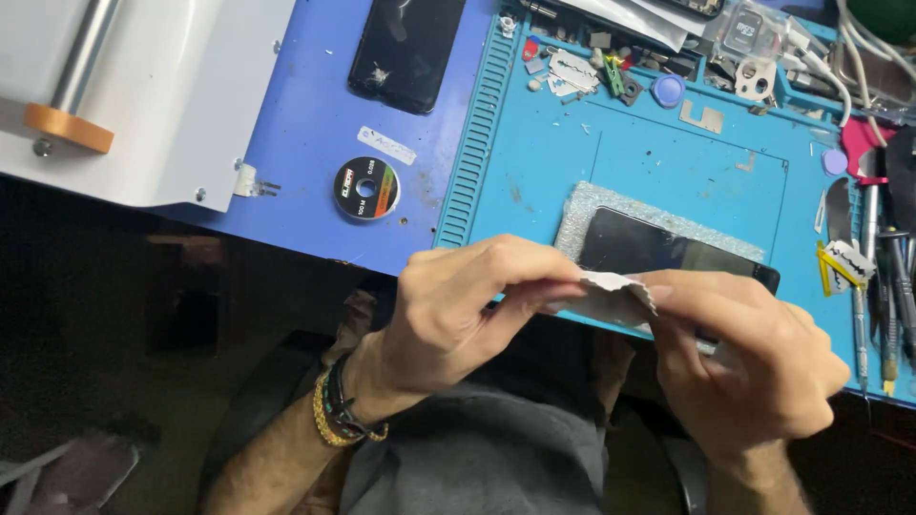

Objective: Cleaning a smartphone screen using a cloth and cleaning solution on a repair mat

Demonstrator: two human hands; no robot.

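Note:
Both my hands pinch a small white sachet (611, 294) with a jagged torn edge, held over the front edge of the blue work mat (534, 162). My left hand (458, 315) grips its left end between thumb and forefinger; my right hand (744, 353) grips its right end. Just behind the sachet a dark phone (658, 250) lies screen up on a glittery grey pad (611, 202) on the mat. Part of the phone's near edge is hidden by my right hand.
A second black phone (405, 48) with a cracked glass lies at the back. A small round wire spool (366, 188) sits on the blue table. A white machine (143, 86) fills the left. Tweezers and tools (883, 277) line the right; small parts (630, 72) crowd the mat's far compartments.

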